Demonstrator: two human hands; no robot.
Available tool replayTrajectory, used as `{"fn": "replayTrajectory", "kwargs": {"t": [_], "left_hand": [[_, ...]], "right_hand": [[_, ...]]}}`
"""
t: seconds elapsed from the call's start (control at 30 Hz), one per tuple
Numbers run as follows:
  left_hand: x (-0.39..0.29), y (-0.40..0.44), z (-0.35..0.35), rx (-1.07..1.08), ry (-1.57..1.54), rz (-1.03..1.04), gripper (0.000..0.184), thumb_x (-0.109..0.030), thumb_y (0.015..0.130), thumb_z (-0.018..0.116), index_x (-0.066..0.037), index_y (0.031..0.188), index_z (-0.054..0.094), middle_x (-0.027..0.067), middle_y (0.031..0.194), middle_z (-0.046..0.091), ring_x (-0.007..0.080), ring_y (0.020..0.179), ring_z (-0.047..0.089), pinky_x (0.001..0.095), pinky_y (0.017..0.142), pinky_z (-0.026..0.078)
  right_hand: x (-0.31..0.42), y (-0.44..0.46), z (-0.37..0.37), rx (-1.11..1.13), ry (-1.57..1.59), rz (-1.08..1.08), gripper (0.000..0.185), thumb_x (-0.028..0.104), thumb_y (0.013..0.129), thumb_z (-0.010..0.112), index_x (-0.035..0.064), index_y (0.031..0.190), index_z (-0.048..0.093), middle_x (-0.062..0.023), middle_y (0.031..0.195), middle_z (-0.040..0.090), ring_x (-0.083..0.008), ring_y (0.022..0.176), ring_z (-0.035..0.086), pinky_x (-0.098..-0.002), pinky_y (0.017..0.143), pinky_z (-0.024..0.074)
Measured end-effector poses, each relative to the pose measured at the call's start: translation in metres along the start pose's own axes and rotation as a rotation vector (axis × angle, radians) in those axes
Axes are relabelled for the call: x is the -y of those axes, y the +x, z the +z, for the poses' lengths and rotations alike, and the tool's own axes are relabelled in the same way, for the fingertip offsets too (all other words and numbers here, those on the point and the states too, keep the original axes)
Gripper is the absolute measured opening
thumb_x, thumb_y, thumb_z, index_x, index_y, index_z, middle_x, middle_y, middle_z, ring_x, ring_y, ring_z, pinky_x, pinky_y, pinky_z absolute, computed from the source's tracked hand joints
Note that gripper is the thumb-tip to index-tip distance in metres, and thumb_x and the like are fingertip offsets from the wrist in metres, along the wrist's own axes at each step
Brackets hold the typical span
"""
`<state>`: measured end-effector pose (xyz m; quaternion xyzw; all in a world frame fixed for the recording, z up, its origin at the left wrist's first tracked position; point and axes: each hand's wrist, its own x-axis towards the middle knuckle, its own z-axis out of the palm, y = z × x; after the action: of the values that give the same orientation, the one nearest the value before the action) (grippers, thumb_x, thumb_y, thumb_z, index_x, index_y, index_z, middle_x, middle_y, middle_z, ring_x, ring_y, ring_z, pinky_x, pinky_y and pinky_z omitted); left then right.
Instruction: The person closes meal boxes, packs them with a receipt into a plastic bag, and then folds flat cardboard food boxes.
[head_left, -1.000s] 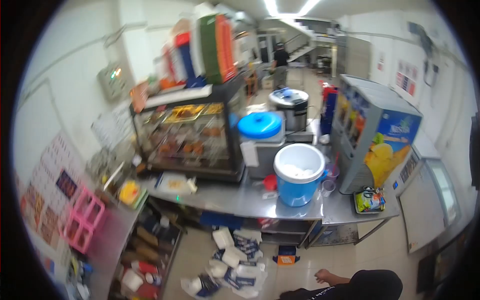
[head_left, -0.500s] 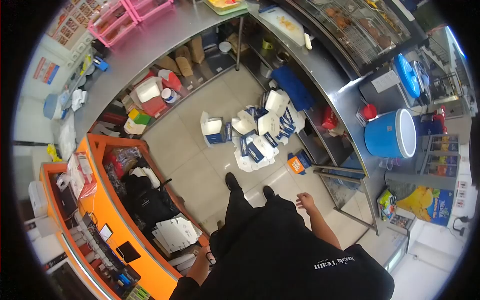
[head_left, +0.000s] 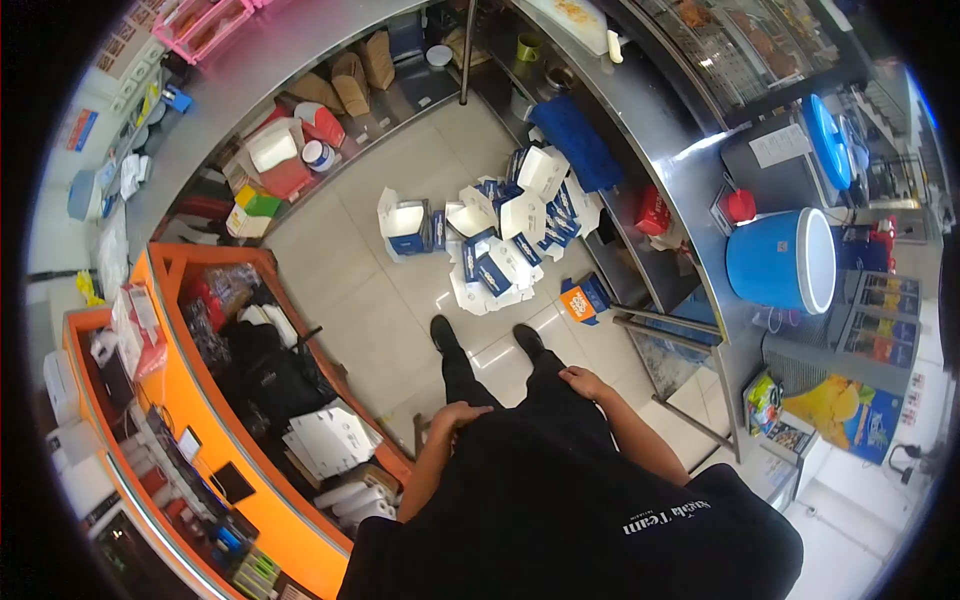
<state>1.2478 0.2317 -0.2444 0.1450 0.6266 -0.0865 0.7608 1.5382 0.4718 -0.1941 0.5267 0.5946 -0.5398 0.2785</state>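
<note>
My left hand (head_left: 460, 415) is at the left thigh of my black trousers (head_left: 547, 382), its fingers closed on the cloth. On the other thigh, my right hand (head_left: 588, 384) likewise grips the trousers near the hip, fingertips partly hidden against the dark fabric. Beyond my shoes, a heap of blue-and-white cardboard boxes (head_left: 522, 217) lies on the tiled floor, several with their flaps up. One open box (head_left: 408, 228) stands at the heap's left. A blue box with an orange panel (head_left: 584, 299) sits apart at the right, by the shelf leg.
A steel counter (head_left: 668, 150) with lower shelves wraps around the back and right, bearing a blue drum (head_left: 780, 262). A blue cloth (head_left: 577, 142) hangs at the shelf edge. On the left stands an orange counter (head_left: 185, 385) with a black bag (head_left: 285, 385) in its open shelf.
Both hands have moved inward onto my thighs; the right was held out at the side with fingers apart. The view has shifted, and my feet appear farther forward. The boxes lie as before.
</note>
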Motion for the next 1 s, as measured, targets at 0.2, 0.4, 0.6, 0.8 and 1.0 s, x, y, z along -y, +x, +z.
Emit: {"fn": "replayTrajectory", "kwargs": {"t": [0.2,0.4,0.6,0.8,1.0], "left_hand": [[-0.048,0.051,0.093,-0.255,0.352,0.186,0.057,-0.059,0.093,0.065,-0.008,0.114,0.077,0.0153,0.115,0.076,0.0382,0.107,0.073,0.0492,0.092,0.057],[-0.081,0.036,0.16,-0.314,0.329,0.259,0.051,-0.054,0.096,0.063,-0.005,0.104,0.077,0.0206,0.105,0.075,0.0423,0.103,0.071,0.0512,0.087,0.056],[-0.053,0.039,0.201,-0.09,-0.23,0.605,0.043,-0.036,0.094,0.07,0.003,0.11,0.073,0.0125,0.107,0.076,0.0203,0.101,0.068,0.0386,0.09,0.054],[-0.019,0.056,0.242,0.019,-0.314,0.55,0.051,-0.028,0.095,0.071,0.003,0.135,0.061,0.0183,0.136,0.064,0.0252,0.124,0.06,0.0383,0.107,0.047],[-0.043,0.027,0.25,0.044,-0.486,0.435,0.05,-0.027,0.095,0.071,0.005,0.133,0.064,0.0214,0.131,0.067,0.0269,0.121,0.062,0.0392,0.106,0.048]], "right_hand": [[-0.062,0.043,-0.038,0.089,-0.492,-0.117,0.059,0.058,0.101,0.05,0.0097,0.129,0.071,-0.0245,0.131,0.067,-0.0442,0.128,0.059,-0.0501,0.111,0.0455],[-0.091,0.028,-0.072,0.169,-0.454,-0.068,0.061,0.061,0.1,0.049,0.0141,0.13,0.073,-0.0251,0.142,0.058,-0.0455,0.135,0.052,-0.0564,0.113,0.0434],[-0.108,0.016,-0.081,0.203,-0.518,-0.083,0.061,0.061,0.101,0.049,0.0138,0.133,0.07,-0.023,0.143,0.059,-0.0444,0.136,0.053,-0.052,0.114,0.0442],[-0.116,0.013,-0.102,0.338,-0.496,-0.091,0.063,0.062,0.1,0.048,0.0123,0.131,0.07,-0.02,0.136,0.067,-0.039,0.13,0.061,-0.0498,0.111,0.0471],[-0.095,-0.005,-0.116,0.406,-0.597,-0.175,0.064,0.063,0.1,0.048,0.0104,0.128,0.07,-0.0187,0.129,0.07,-0.0381,0.125,0.065,-0.0501,0.106,0.0498]]}}
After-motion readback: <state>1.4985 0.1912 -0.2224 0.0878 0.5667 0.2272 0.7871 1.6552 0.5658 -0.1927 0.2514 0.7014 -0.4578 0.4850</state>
